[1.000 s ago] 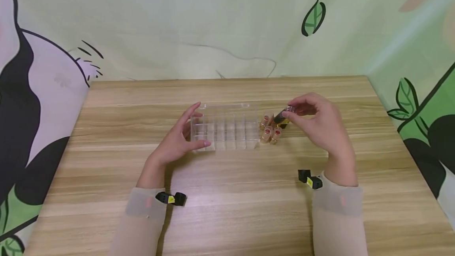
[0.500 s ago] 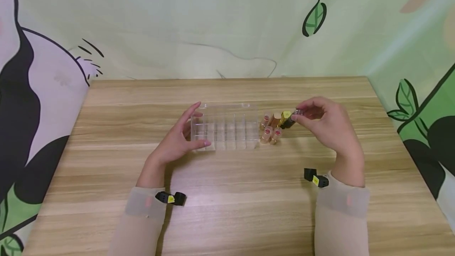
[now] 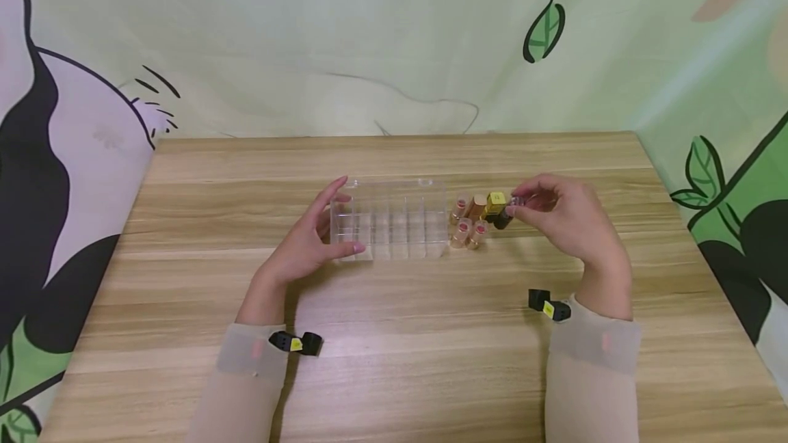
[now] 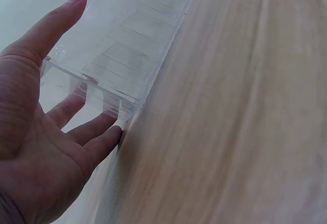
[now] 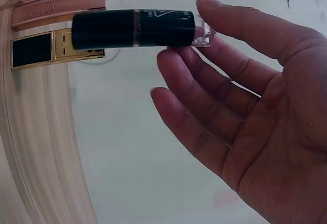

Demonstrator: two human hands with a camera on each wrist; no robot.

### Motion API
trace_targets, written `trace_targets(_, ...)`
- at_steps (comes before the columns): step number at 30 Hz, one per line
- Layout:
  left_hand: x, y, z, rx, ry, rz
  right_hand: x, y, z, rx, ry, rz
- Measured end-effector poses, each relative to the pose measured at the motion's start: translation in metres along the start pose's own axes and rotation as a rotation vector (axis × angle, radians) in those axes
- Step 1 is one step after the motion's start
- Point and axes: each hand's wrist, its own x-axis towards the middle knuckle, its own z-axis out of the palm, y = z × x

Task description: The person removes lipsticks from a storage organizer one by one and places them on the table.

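At its left end, a clear divided lipstick organizer (image 3: pixel 394 224) is held by my left hand (image 3: pixel 304 245), thumb along the front and fingers behind. The left wrist view shows the fingertips against the organizer's clear end wall (image 4: pixel 92 83). My right hand (image 3: pixel 569 217) pinches a black lipstick (image 5: pixel 107 28) by its faceted clear end. In the right wrist view the lipstick's dark end overlaps a gold-and-black lipstick (image 5: pixel 33 49). Beside that one stands a rose-brown lipstick (image 5: pixel 56 9). Several clear-capped lipsticks, one a reddish-topped lipstick (image 3: pixel 463 232), cluster just right of the organizer.
The wood-grain table (image 3: pixel 406 374) runs back to a printed backdrop (image 3: pixel 277 39) with a leaf and panda pattern. Small black cameras are strapped at both wrists, such as the right wrist camera (image 3: pixel 548 305).
My right hand has moved right and slightly nearer with the black lipstick, which has gone to the right side of the gold-and-black one. The left hand and organizer have stayed put.
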Motion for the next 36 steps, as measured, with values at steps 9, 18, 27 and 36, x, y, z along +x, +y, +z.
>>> trace_targets(9, 0.002, -0.001, 0.001, -0.008, -0.001, 0.009, 0.002, 0.005, 0.001, 0.022, -0.1, 0.03)
trace_targets(18, 0.002, -0.001, 0.0, -0.01, -0.007, 0.0, 0.005, 0.012, 0.002, 0.02, -0.188, 0.03)
trace_targets(27, 0.001, 0.001, 0.001, -0.009, -0.004, -0.005, 0.006, 0.013, 0.005, 0.009, -0.24, 0.051)
trace_targets(36, 0.0, 0.001, 0.0, -0.003, -0.002, -0.004, 0.01, 0.018, 0.011, 0.03, -0.295, 0.049)
